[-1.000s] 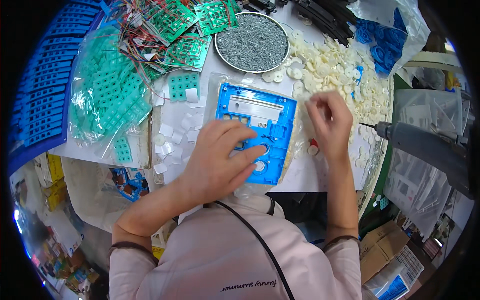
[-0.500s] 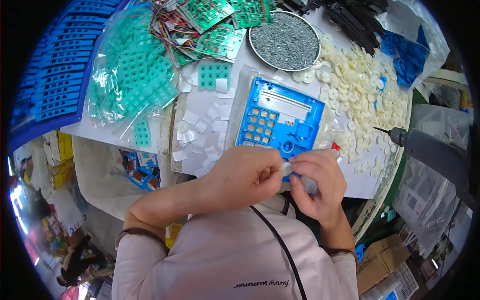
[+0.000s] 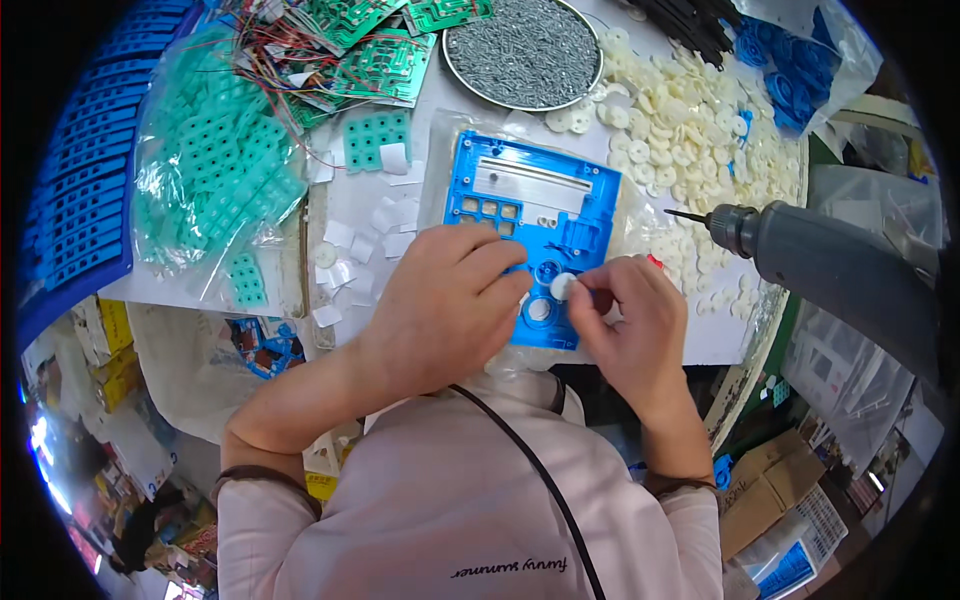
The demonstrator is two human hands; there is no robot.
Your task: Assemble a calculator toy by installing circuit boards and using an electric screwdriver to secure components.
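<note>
Since half a second ago both hands have moved up onto the blue plastic panel (image 3: pixel 530 225) near the worktop's (image 3: pixel 700 340) front edge. Left hand (image 3: pixel 440 300) presses flat on it, holding nothing. Right hand (image 3: pixel 625 320) pinches a white disc (image 3: pixel 563 287) at the rim: light, stiff, slippery. Clear bags of teal keypads (image 3: pixel 215 175) lie at the left edge.

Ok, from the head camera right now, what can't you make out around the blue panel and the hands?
- Lower left part of the blue plastic panel: hidden under the left hand.
- Underside of the small white disc: covered by the right hand fingertips pinching it.
- Contents of the round metal tray: pieces too small to identify.
- Power screwdriver body: cut off by the dark right rim.
</note>
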